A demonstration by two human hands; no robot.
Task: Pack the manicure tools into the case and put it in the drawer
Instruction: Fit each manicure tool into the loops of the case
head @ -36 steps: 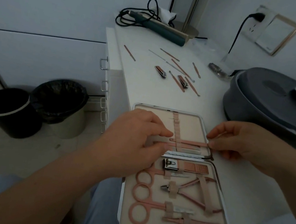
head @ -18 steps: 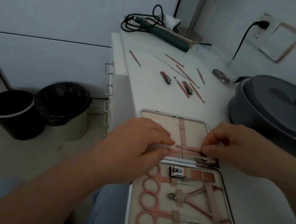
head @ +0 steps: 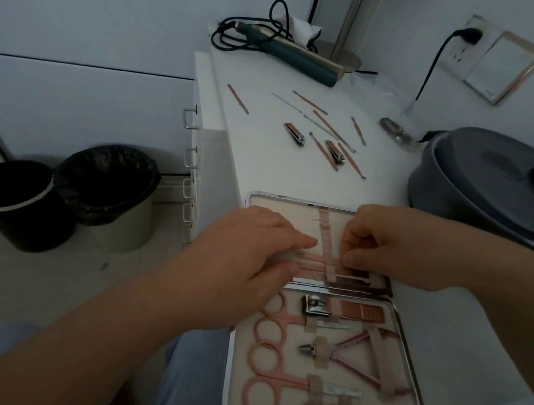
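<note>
The manicure case [head: 417, 391] lies open on the white table's near edge and my lap. Its near half holds pink scissors [head: 266, 358], a nipper [head: 350, 357] and a clipper [head: 316, 306] under elastic loops. My left hand [head: 243, 261] presses on thin pink tools [head: 313, 264] lying across the far half's vertical strap [head: 325, 232]. My right hand [head: 393, 249] pinches the right end of one thin tool at that strap. Several loose tools and two clippers [head: 294, 134] [head: 335, 151] lie farther back on the table.
A white drawer unit [head: 198, 143] with metal handles stands left of the table. Two bins [head: 16, 199] [head: 112, 186] sit on the floor at left. A grey lidded tub [head: 503, 189] fills the right; a teal hair iron with cord [head: 301, 58] lies at the back.
My right hand has moved left along the thin tool toward the centre strap. My left hand stays pressed on the tools. The view has shifted slightly.
</note>
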